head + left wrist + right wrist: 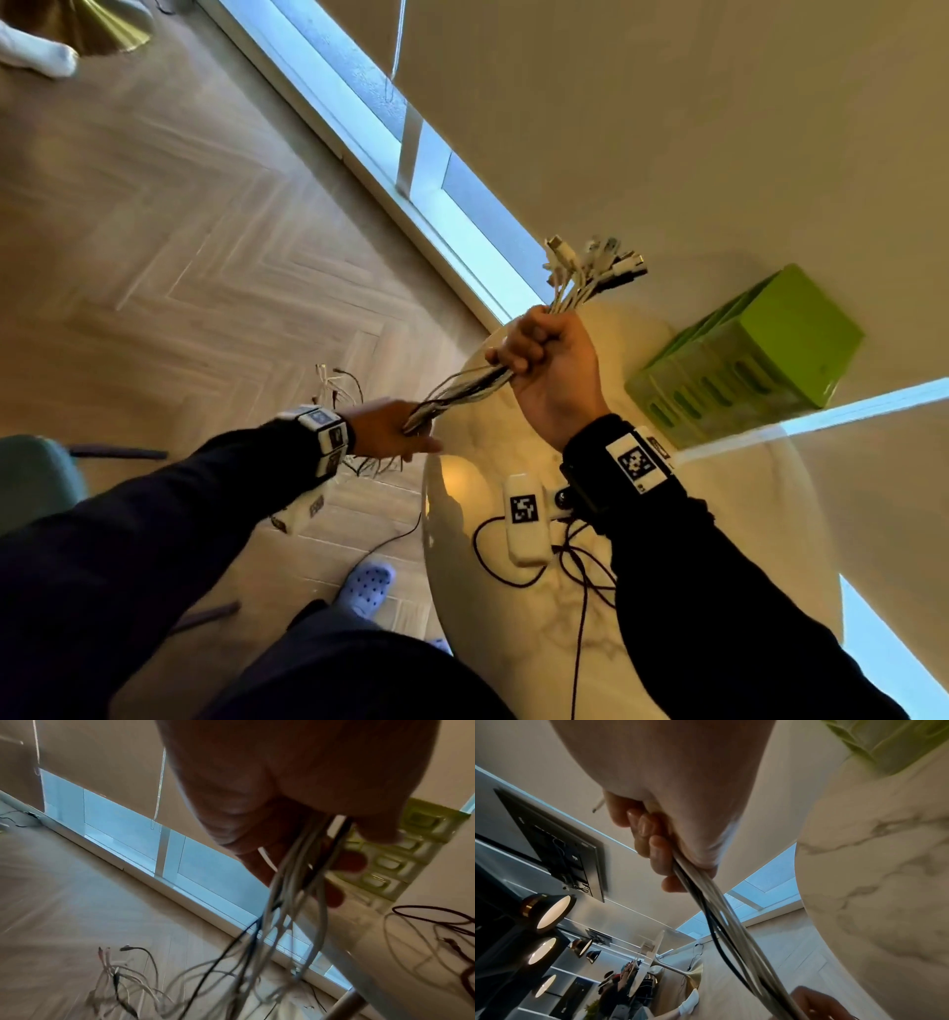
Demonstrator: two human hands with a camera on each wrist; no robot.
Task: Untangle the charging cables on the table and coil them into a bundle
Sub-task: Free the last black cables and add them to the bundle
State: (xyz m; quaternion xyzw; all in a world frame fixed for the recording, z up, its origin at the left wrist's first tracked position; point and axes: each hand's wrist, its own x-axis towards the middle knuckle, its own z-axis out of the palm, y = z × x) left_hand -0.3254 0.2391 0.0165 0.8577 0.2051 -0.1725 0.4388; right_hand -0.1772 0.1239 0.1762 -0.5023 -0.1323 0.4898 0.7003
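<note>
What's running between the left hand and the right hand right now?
Only the cable bundle, stretched taut from the right hand down to the left hand; nothing else sits there. The head view shows it.

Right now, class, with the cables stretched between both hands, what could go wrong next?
1. The loose ends beyond the left hand hang off the table edge and splay apart; they may knot again when coiling begins.
2. The right hand holds the bundle in a fist just below the connectors; a slack grip could let single cables slide out.
3. The black cord on the table might get swept in.
</note>
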